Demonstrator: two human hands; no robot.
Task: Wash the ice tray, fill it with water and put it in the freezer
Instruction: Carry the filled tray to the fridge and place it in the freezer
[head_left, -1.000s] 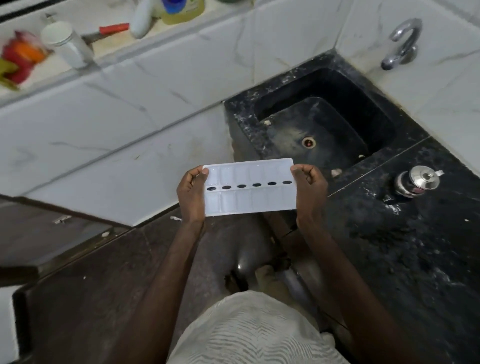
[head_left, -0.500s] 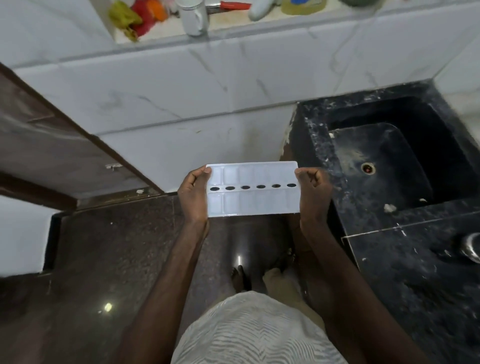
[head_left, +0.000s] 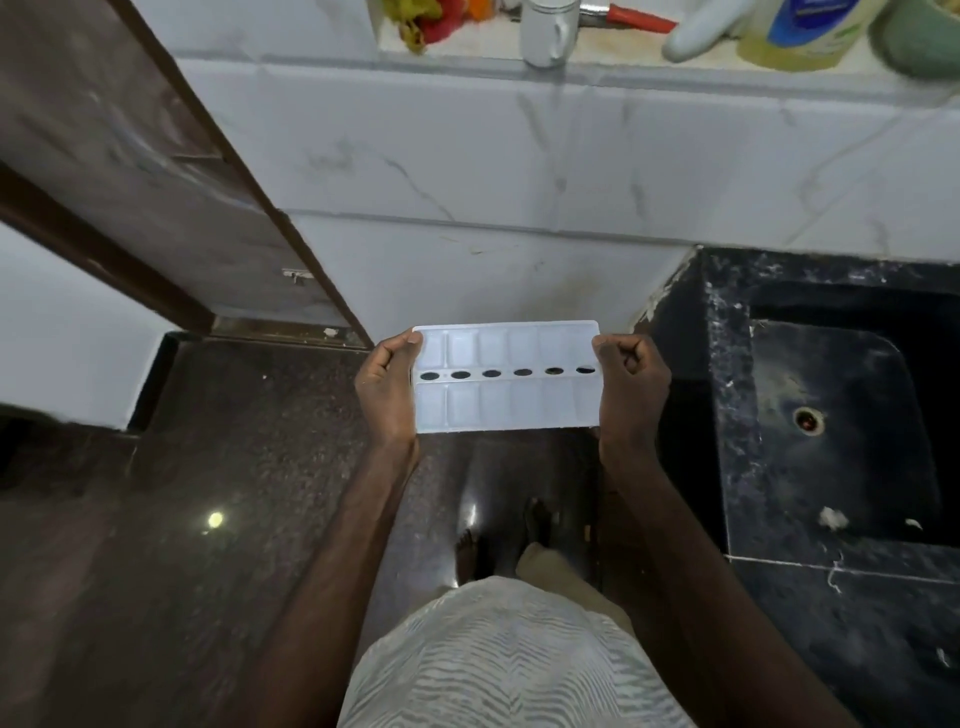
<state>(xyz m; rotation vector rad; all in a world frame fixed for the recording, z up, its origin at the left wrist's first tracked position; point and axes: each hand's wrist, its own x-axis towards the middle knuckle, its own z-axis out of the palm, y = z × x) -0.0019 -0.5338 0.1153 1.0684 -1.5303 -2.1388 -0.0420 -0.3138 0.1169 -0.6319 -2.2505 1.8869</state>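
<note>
White ice tray (head_left: 506, 405) is held flat, left hand (head_left: 387, 389) and right hand (head_left: 631, 387) gripping its short ends.

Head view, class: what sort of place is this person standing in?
Most likely a home kitchen: a black stone sink beside a marble-tiled wall, a ledge carrying a bottle and steel cup, and an ice tray.

A: Dim in here?
B: Yes, flat and dim. A round glare spot dots the polished floor (head_left: 214, 518); the white ice tray (head_left: 506, 410) stands brightest, and the sink (head_left: 831, 415) is near black.
A: Sharp?
B: Soft. The bottles (head_left: 800, 31) at the top edge smear, and the wall (head_left: 519, 156) seams bow.
</note>
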